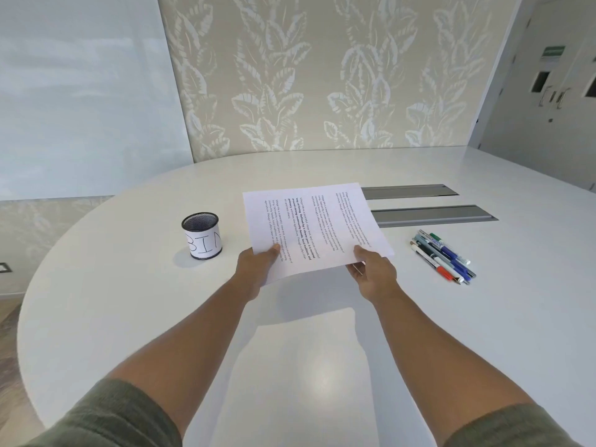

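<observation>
Sheet: white printed paper sheet (317, 225) hangs above the middle of the white oval table (122, 317), its long axis running away from you toward the far edge.
Left hand (255, 269): pinches the sheet's near left corner, thumb on top.
Right hand (374, 272): grips the near right corner likewise.
Bin: black mesh cup labelled BIN (202, 237) stands left of the sheet, nearest your left hand.

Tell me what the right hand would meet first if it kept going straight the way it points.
Apart from the printed sheet it holds, the right hand points forward-left over the white table; the way looks free up to the leaf-patterned wall panel, though depth is unclear.
</observation>
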The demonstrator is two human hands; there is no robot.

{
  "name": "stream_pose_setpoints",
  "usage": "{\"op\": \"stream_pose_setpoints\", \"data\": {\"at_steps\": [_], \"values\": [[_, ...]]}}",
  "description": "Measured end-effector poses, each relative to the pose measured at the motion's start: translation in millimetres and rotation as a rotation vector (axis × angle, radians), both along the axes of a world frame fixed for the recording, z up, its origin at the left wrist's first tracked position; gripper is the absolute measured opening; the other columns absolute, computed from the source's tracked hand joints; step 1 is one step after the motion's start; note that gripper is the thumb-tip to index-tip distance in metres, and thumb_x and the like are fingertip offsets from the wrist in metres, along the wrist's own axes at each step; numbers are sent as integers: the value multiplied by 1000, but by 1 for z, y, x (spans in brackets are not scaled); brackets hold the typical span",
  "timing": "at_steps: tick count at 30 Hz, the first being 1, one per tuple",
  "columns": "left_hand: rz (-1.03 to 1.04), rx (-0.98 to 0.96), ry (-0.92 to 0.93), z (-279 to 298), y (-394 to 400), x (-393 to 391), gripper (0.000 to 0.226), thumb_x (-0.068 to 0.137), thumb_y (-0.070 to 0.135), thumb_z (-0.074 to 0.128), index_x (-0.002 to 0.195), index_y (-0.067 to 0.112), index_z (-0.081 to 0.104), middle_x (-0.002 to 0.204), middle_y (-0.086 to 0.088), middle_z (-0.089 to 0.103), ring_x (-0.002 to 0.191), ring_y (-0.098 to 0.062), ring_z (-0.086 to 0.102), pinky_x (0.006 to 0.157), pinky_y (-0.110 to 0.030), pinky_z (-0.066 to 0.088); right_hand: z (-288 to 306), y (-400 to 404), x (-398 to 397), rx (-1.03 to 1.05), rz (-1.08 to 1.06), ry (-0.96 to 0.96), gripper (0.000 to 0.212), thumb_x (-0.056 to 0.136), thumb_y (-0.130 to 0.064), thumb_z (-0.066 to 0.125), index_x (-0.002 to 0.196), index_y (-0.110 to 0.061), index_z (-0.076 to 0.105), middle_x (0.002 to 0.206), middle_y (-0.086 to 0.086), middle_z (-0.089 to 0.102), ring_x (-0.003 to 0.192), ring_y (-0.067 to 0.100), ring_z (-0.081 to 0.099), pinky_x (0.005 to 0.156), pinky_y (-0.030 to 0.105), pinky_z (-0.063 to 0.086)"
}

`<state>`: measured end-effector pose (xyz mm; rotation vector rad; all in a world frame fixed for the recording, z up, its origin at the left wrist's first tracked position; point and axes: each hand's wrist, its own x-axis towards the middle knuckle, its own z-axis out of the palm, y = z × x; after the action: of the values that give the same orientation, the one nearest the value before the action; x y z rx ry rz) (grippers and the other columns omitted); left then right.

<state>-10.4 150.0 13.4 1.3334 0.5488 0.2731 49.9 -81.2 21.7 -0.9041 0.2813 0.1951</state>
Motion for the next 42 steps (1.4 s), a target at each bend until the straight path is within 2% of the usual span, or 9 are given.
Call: {"op": "stream_pose_setpoints", "data": {"at_steps": [11,15,17,20,22,27,32,37,42], "values": [[65,-101,65,1,-26,7,34,88,26,76,117,18,61,113,2,69,100,-22,65,71,-29,50,5,28,-9,-229,287,-94,40,84,16,52,119,-1,56,108,15,72,90,31,71,80,49,60],[25,-133,89,-1,-26,11,49,83,34,79,126,17,61,118,3,71,105,-21,67,93,-40,55,6,30,-8,-259,256,-92,33,85,17,49,110,-4,55,103,14,69,84,27,68,73,44,61],[15,-144,77,-1,-24,11,39,87,28,76,122,16,62,115,0,72,104,-21,69,95,-40,56,6,26,-5,-292,229,-84,33,87,16,45,109,-7,54,100,10,67,83,24,67,67,38,60],[69,-196,48,1,-18,10,11,92,17,72,99,12,64,104,-3,73,91,-18,71,87,-33,59,4,16,5,-360,164,-74,37,86,11,42,112,-11,55,105,7,66,86,22,66,59,32,56],[130,-213,21,4,-12,8,18,92,11,71,82,13,56,92,-3,71,77,-15,71,77,-26,60,4,10,10,-413,115,-63,34,85,8,41,106,-13,57,104,5,66,84,21,64,56,29,54],[149,-127,2,8,-3,6,24,90,16,73,112,18,66,96,1,70,80,-12,67,72,-25,54,3,-4,14,-579,113,-52,27,81,6,37,85,-14,54,87,6,60,69,23,54,53,25,42],[49,13,32,8,-2,4,19,89,21,73,108,25,73,92,10,69,75,-5,62,55,-19,41,-4,-17,14,-751,169,-82,26,84,3,36,86,-14,55,80,7,56,60,21,46,54,25,32],[-35,61,45,1,-5,8,14,82,19,80,94,26,79,106,2,76,96,-15,72,81,-26,56,-10,-27,12,-790,194,-95,25,87,5,36,81,-14,52,79,5,54,62,18,48,52,23,34],[-66,50,49,-8,-13,15,21,84,10,79,105,12,77,87,0,74,69,-11,67,59,-15,55,-12,-40,11,-887,196,-75,22,86,4,36,80,-11,51,74,5,52,61,19,45,50,23,32]]}}
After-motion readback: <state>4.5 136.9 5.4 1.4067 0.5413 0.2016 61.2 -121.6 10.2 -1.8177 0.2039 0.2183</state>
